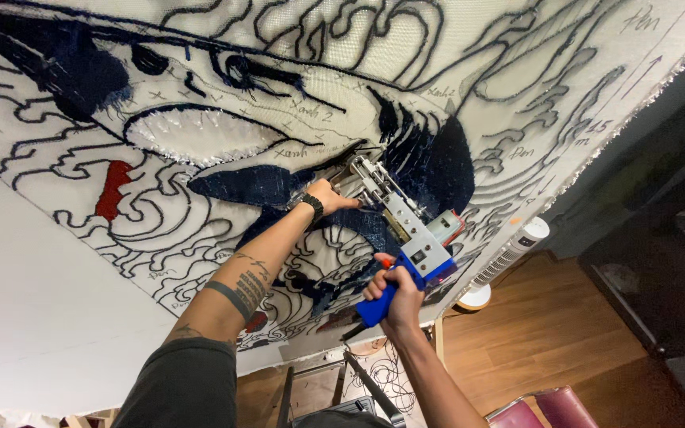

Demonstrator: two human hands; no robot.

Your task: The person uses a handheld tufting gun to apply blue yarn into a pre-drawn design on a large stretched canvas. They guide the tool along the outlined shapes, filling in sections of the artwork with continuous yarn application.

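A large white tufting cloth [223, 95] stretched on a frame fills the view, drawn with a shark and waves in dark blue yarn, with a red patch [112, 189]. A tufting gun [406, 238] with a blue handle and grey metal body presses its tip against the cloth in a dark blue area. My right hand [394, 297] grips the blue handle from below. My left hand [328, 196], with a black wristband, holds the gun's front handle close to the cloth.
A white tower fan [509, 257] stands on the wooden floor [549, 333] at the right. A dark wall or cabinet [660, 206] is beyond it. A metal stand [358, 388] and a red seat [541, 412] sit at the bottom.
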